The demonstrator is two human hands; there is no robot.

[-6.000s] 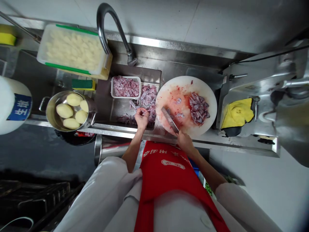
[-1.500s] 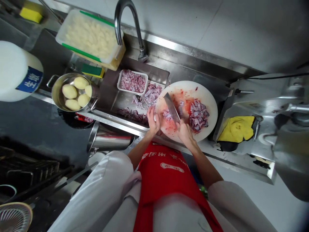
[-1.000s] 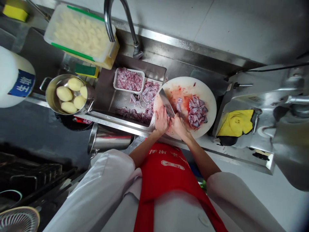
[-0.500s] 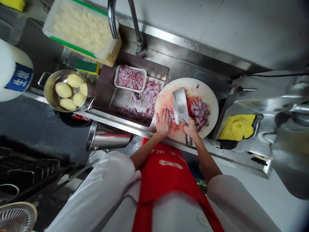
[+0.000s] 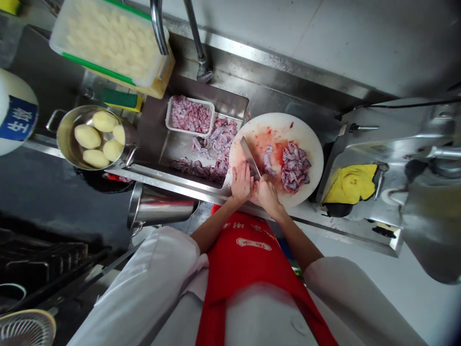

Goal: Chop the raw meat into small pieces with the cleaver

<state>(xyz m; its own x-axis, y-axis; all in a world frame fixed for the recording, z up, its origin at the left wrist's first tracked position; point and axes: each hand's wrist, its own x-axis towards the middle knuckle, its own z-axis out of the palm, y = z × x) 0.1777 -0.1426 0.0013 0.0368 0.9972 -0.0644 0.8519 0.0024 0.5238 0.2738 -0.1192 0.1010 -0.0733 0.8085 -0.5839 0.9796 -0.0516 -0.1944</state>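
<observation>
A round white cutting board (image 5: 309,129) with red stains lies across the counter beside the sink. My right hand (image 5: 268,194) grips the handle of a cleaver (image 5: 250,157), its blade now on edge, slanting away to the upper left. Fingers stretched forward, my left hand (image 5: 242,181) lies flat on the board's left part, close by the blade. Whatever is under its fingers is hidden. One long piece of raw meat (image 5: 268,161) lies right of the blade. Farther right is a heap of dark pinkish raw meat (image 5: 295,167).
The sink (image 5: 162,115) holds loose raw meat (image 5: 223,134) and a white basket (image 5: 167,117) of chopped meat. To the left stand a pot (image 5: 66,146) of peeled potatoes (image 5: 87,137) and a lidded plastic container (image 5: 108,41). A faucet (image 5: 201,62) rises behind. A yellow cloth (image 5: 351,183) lies right.
The cleaver has moved left and turned from showing its broad face to standing on edge. A meat piece now lies apart right of the blade. My left hand stays near the same spot.
</observation>
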